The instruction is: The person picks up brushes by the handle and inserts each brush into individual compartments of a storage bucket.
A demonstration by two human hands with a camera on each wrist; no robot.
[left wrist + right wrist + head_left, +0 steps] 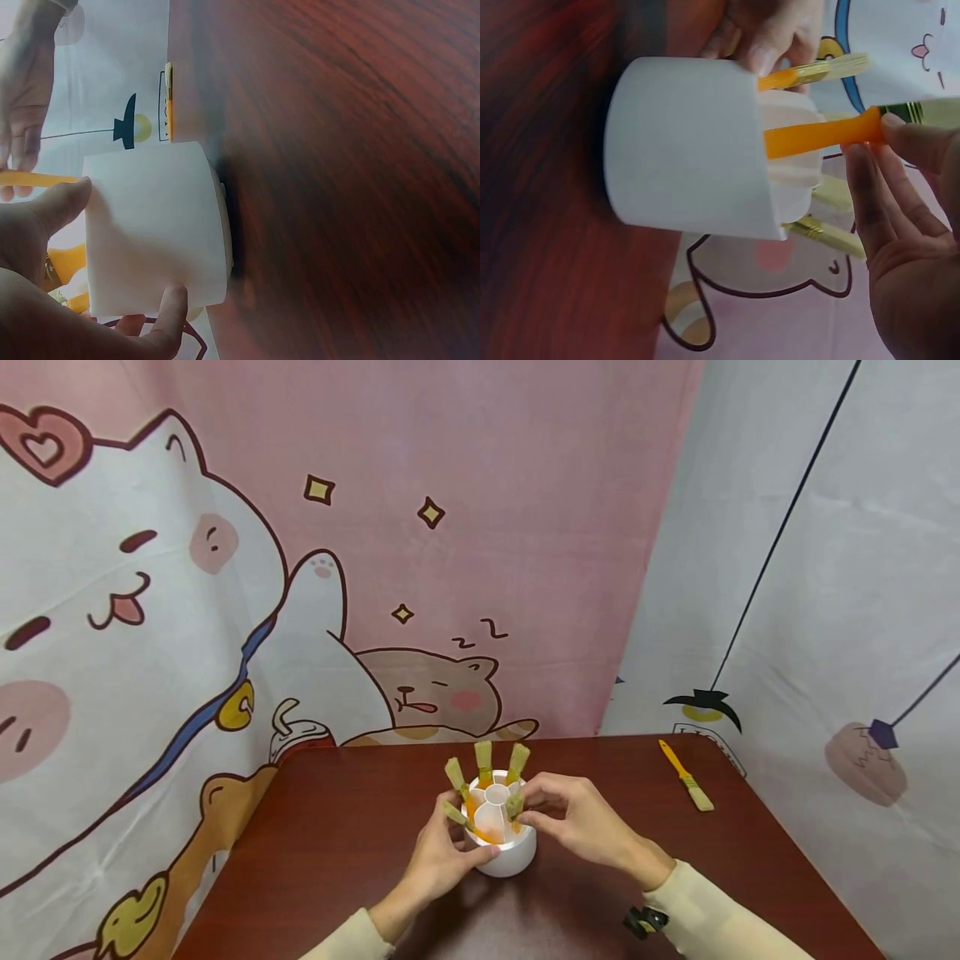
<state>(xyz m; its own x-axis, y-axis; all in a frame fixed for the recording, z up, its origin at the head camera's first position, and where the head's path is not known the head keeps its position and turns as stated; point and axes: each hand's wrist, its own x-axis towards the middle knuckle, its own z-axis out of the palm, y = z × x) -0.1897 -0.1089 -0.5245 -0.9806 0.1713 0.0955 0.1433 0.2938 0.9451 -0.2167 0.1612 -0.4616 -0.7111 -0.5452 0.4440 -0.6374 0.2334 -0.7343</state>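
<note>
A white round brush holder [517, 858] with inner dividers stands on the table. My left hand [438, 856] grips it from the left, thumb at the near rim. With thumb and fingers, my right hand [581, 817] pinches a flat paintbrush [817, 137] near its ferrule. That brush points bristles up, and the lower end of its orange handle is inside the holder's right side, hidden by the white wall. Several similar brushes [483, 760] lean outward in other compartments, bristles up.
One more paintbrush [686, 777], yellow-handled with pale bristles, lies on the dark red-brown table [337, 827] at the far right. A cartoon-printed cloth [525, 527] hangs behind the table, and more cloth hangs along the sides.
</note>
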